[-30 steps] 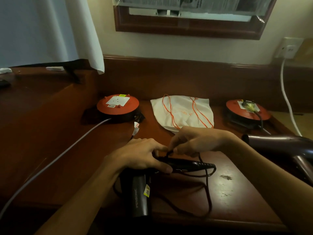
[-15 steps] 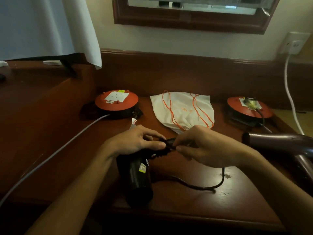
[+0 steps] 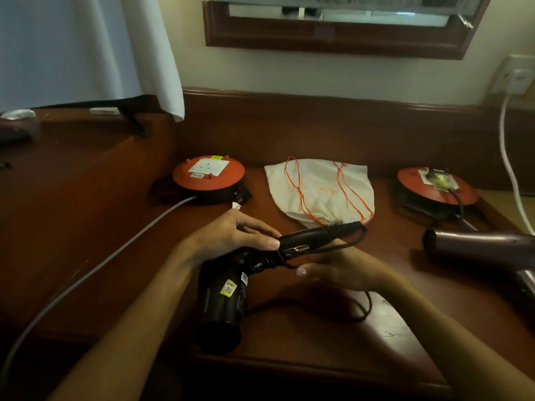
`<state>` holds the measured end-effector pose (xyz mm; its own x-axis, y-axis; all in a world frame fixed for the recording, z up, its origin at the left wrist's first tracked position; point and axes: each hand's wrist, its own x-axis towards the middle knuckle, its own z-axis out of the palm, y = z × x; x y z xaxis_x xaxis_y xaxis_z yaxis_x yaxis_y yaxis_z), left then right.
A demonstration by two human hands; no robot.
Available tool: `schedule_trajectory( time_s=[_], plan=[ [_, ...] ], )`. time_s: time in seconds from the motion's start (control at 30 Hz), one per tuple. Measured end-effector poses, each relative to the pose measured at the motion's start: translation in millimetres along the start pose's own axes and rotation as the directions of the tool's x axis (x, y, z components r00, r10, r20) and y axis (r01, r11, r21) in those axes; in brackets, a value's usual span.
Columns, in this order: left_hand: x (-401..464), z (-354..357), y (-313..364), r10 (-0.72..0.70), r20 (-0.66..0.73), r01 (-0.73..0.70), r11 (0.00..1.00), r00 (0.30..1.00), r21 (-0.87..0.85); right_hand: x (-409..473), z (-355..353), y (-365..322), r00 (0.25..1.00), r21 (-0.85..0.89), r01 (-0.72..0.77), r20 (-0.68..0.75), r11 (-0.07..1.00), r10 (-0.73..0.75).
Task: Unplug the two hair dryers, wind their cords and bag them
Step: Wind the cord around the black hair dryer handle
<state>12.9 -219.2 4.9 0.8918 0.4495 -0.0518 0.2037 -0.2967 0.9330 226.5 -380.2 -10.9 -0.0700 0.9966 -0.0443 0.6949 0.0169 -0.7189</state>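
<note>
Likely hotel room or bedroom: dark polished wooden desk (image 3: pixel 318 337) beneath the fingers, dark wood-framed mirror (image 3: pixel 333 39) on cream wall beyond them, white wall socket (image 3: pixel 518 78) far right, pale curtain (image 3: pixel 86 47) up left.

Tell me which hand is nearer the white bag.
Left. The left hand grips the black dryer's handle just left of and below the bag. The right hand is lower, under the handle, further from the bag.

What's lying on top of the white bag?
Two orange drawstring loops lie across the white bag. The black dryer's handle hides its near edge; its inside can't be seen.
</note>
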Motion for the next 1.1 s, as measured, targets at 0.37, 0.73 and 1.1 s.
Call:
schedule_trajectory(
  time_s=[0.37,0.73,1.1],
  plan=[
    [2.2,17.1,12.8,-0.119,0.196,0.051,0.945,0.973,0.324,33.3,-27.5,0.9,0.996,-0.165,-0.031,0.081,0.986,0.045],
    [11.4,26.5,21.1,-0.209,0.289,0.006,0.819,0.934,0.573,5.9,-47.8,-58.5,0.951,-0.177,0.009,0.304,0.984,0.046],
    [6.2,14.9,15.6,-0.138,0.196,0.083,0.961,0.971,0.265,-44.9,-16.4,-65.8,0.995,-0.574,0.102,0.045,0.813,-0.093]
  ],
)
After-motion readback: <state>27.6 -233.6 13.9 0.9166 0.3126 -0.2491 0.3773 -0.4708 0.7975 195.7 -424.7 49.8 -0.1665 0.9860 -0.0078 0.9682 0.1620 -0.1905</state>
